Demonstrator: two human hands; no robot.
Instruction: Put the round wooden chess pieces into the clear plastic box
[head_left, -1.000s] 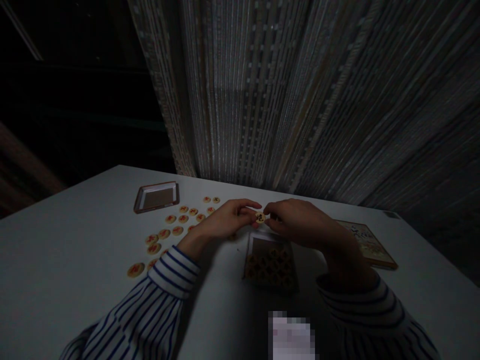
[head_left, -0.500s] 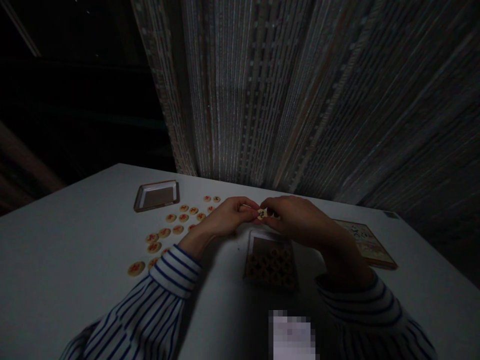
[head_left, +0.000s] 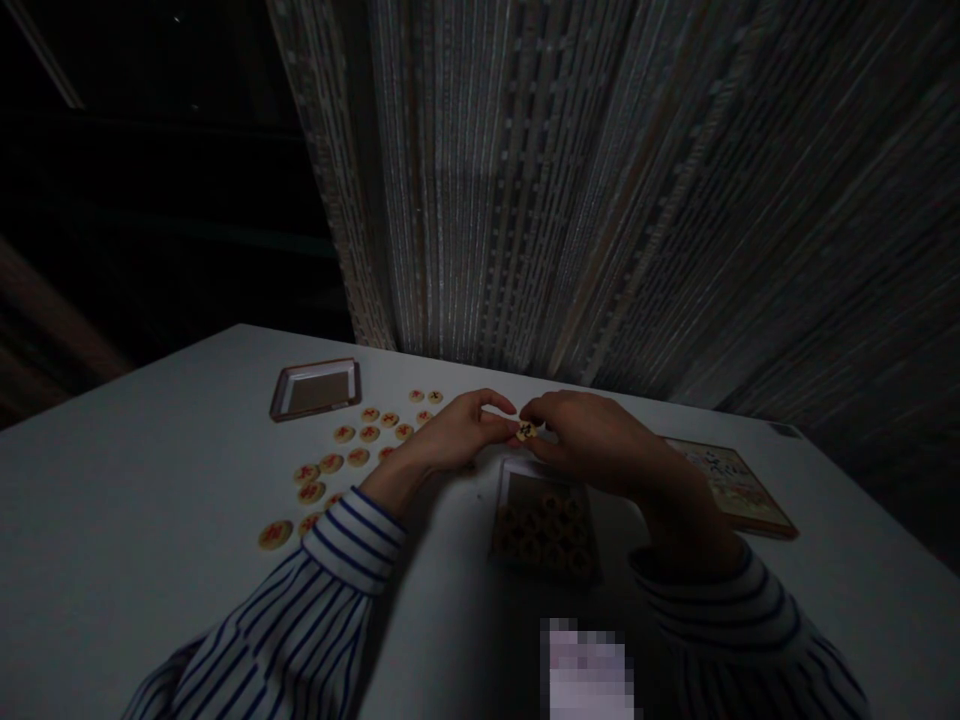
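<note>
A round wooden piece with a black character (head_left: 526, 430) is held above the white table, between the fingertips of my left hand (head_left: 466, 430) and my right hand (head_left: 581, 430). Both hands pinch it from opposite sides. Just below them lies an open box (head_left: 517, 490) with several round pieces (head_left: 553, 530) in its near part, dim in the shadow. To the left, several pieces with red characters (head_left: 358, 456) lie spread on the table, some partly hidden by my left forearm. One black-marked piece (head_left: 435, 397) lies at their far end.
An empty shallow tray (head_left: 315, 390) lies at the back left of the white table (head_left: 150, 480). A flat box lid with a printed picture (head_left: 739, 487) is on the right, beyond my right wrist. A striped curtain (head_left: 465, 200) hangs behind the table.
The fingers have shifted slightly around the piece, which is now turned a little with its black character more visible. Otherwise the table's contents are unchanged.
</note>
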